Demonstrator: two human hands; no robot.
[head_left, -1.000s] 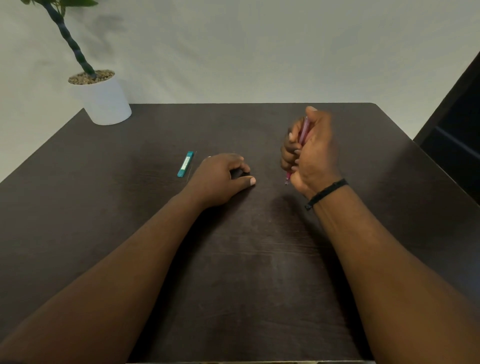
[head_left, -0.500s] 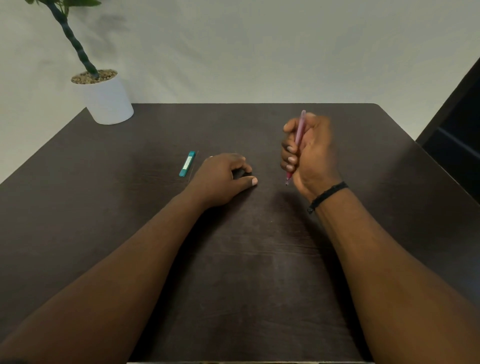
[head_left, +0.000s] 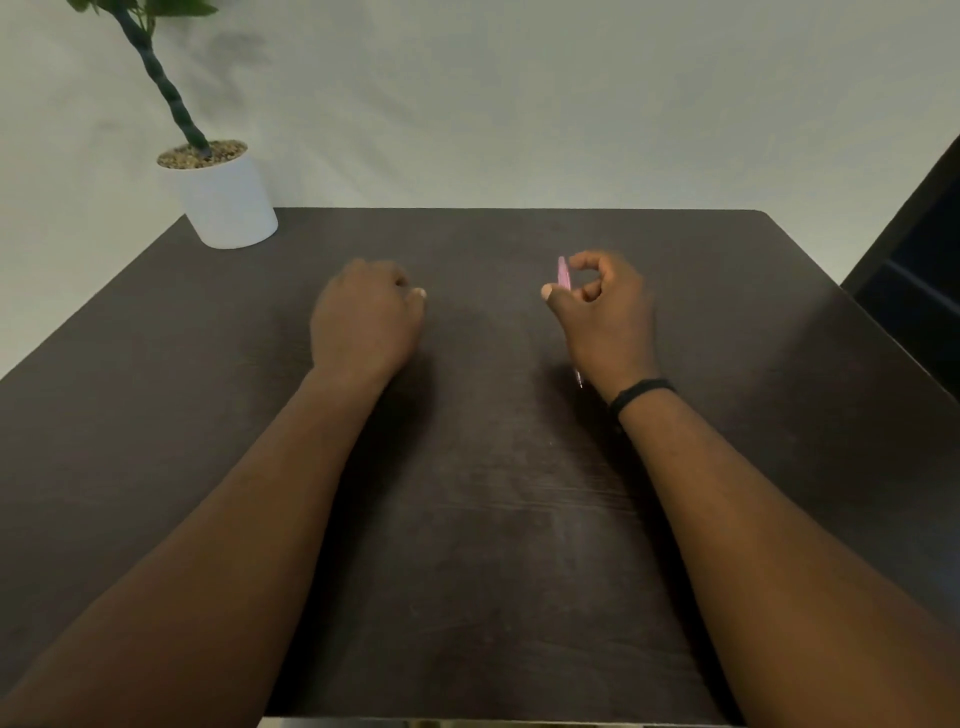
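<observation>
My right hand (head_left: 602, 312) has its grip curled round the pink pen (head_left: 563, 274), long axis running toward me over the desk (head_left: 493, 519). The left hand (head_left: 366, 322) lies well apart, curled (holding anything? I can't tell).

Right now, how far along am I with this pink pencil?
Done: the pink pencil is taken up. In hand: your right hand pinches it, tip toward you. Your left hand rests curled on the table; anything under it is hidden. Left: no use of the pencil shows yet.
</observation>
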